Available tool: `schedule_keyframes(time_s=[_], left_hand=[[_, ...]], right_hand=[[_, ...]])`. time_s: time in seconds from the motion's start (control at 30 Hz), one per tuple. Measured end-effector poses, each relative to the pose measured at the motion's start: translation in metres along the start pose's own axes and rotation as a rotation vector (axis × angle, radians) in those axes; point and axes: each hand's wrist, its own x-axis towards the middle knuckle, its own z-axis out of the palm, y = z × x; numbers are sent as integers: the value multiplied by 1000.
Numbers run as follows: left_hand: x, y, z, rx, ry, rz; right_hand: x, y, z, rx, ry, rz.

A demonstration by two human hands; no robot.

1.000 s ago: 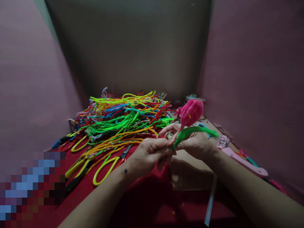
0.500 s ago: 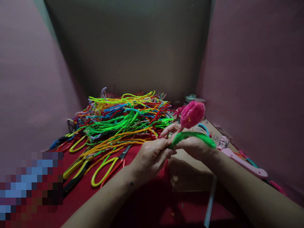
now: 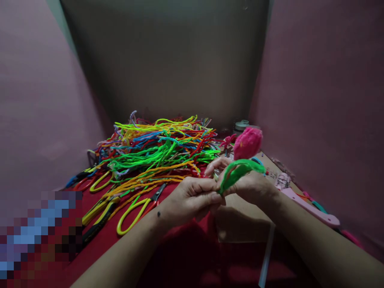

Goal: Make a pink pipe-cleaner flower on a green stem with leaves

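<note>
A fuzzy pink pipe-cleaner flower stands tilted up between my hands. A long green fuzzy leaf arches over my right hand, its base pinched between my left thumb and fingers. My left hand is closed there, fingertips pressed together. My right hand curls round the flower's stem from the other side, touching my left fingertips. The leaf hides most of the stem. A small pale item shows between the right fingers, too little visible to name.
Behind lies a heap of coloured pipe cleaners. Yellow-and-red scissors and black-and-yellow pliers rest on the red cloth at left. A cardboard box, a clear stick and a pink-handled tool are at right.
The flower has shifted slightly right and turned. The leaf has swung upward, its curve now higher over my right hand. My left fingers have moved slightly down at its base.
</note>
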Motion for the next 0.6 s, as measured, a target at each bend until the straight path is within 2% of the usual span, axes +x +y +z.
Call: schedule_keyframes(time_s=[0.2, 0.33, 0.47, 0.6], left_hand=[[4, 0, 3, 16, 206, -11], [6, -4, 8, 22, 356, 20], [5, -4, 9, 87, 336, 62], [4, 0, 5, 34, 256, 4]], right_hand=[[3, 6, 2, 26, 191, -49], [4, 8, 5, 1, 219, -91], [3, 8, 7, 21, 207, -71], [3, 7, 6, 54, 205, -40]])
